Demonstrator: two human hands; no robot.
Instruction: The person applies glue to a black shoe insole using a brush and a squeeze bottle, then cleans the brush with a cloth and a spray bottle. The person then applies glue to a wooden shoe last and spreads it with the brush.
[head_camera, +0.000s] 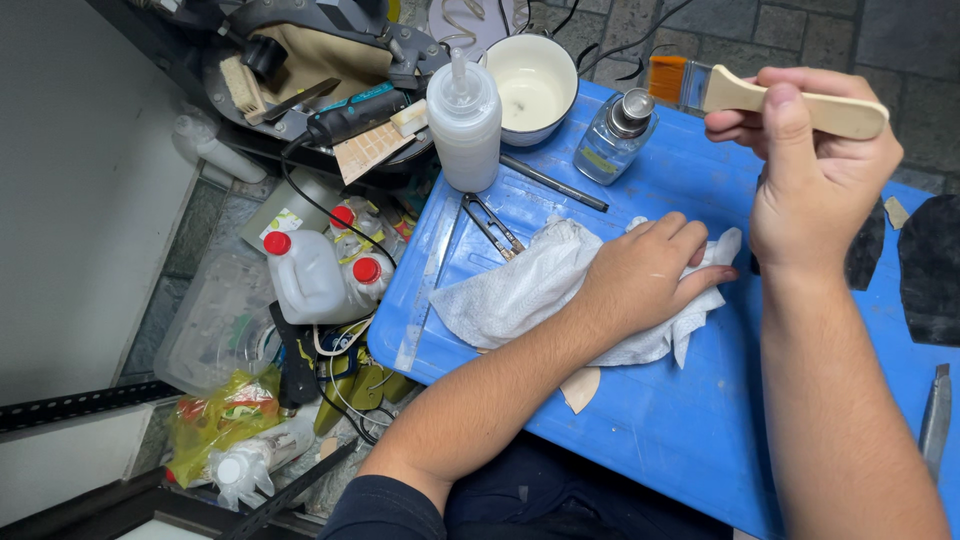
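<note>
Fingers of the right hand (815, 170) grasp a wooden brush (770, 95) at upper right of the frame; the left hand (645, 275) presses flat, released, on a white cloth (520, 290) mid-frame on the blue bench (660, 420).

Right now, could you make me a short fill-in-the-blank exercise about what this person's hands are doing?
1. The right hand holds a wooden-handled ____.
2. The left hand presses on a white ____.
3. The work surface is a ____ plastic lid.
4. Behind the squeeze bottle stands a white ____.

Missing words: brush; cloth; blue; bowl
</note>
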